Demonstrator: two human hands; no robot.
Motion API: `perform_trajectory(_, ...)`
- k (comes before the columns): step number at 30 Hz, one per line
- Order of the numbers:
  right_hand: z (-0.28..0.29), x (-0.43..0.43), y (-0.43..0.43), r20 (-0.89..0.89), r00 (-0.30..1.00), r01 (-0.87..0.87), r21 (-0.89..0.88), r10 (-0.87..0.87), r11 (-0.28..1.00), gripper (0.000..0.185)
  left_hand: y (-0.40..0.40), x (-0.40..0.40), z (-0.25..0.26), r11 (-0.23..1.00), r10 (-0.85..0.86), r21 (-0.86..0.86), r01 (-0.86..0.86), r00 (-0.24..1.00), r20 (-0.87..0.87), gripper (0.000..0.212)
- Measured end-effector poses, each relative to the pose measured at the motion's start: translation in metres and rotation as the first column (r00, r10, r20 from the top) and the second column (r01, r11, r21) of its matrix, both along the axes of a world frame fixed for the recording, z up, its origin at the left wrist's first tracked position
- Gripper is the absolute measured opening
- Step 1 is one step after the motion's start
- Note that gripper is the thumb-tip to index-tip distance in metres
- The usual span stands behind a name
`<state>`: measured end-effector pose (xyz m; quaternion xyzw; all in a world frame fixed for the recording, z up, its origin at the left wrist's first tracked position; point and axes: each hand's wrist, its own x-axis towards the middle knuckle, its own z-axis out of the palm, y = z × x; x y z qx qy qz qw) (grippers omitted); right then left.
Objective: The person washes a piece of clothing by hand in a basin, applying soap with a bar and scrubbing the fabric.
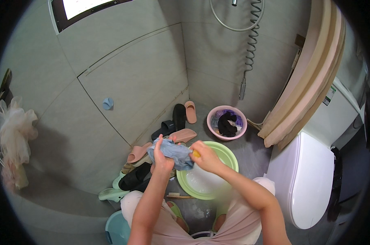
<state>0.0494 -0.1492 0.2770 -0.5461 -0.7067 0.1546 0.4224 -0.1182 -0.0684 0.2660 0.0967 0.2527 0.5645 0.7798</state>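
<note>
My left hand (163, 160) holds a wet-looking blue-grey cloth (174, 153), spread over the palm and fingers. My right hand (207, 156) grips a small yellow object (196, 153), perhaps a bar of soap, against the cloth's right side; the fingers cover most of it. Below both hands a light green basin (231, 159) stands on the floor, with whitish, cloudy liquid at its bottom. A wooden-handled scrubbing brush (180, 196) lies on the floor by the basin's near edge.
A pink basin (210, 127) of soaking clothes stands farther back. Slippers, including a black one (179, 118) and a pink one (139, 152), line the left wall. A white toilet (312, 183) and a beige curtain (310, 76) are at right. A teal bucket (116, 225) sits near my left knee.
</note>
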Motion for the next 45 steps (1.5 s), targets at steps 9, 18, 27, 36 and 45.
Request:
perform_trajectory(9,0.07,0.036,0.01,-0.872,0.452,-0.564,-0.115,0.188,0.818,0.011,-0.025,-0.002,0.001,0.854,-0.502,0.205,0.477,0.861,0.084,0.067)
perform_trajectory(18,0.046,-0.011,0.027,-0.369,0.909,0.311,0.289,-0.195,0.905,0.023,-0.015,0.024,0.015,0.876,-0.44,0.207,0.435,0.548,0.712,0.055)
perform_trajectory(27,-0.017,0.003,0.057,0.261,0.908,0.256,0.269,-0.326,0.929,0.039,-0.04,0.032,-0.002,0.81,-0.556,0.234,0.538,0.831,0.017,0.059)
perform_trajectory(36,0.001,-0.043,0.021,0.178,0.982,-0.01,0.367,-0.059,0.93,0.057,-0.029,0.028,-0.012,0.844,-0.476,0.352,0.404,0.867,0.147,0.058)
perform_trajectory(45,-0.004,-0.045,0.027,0.052,0.994,-0.106,0.43,0.092,0.897,0.041,-0.036,0.03,-0.015,0.797,-0.575,0.418,0.436,0.758,0.307,0.053)
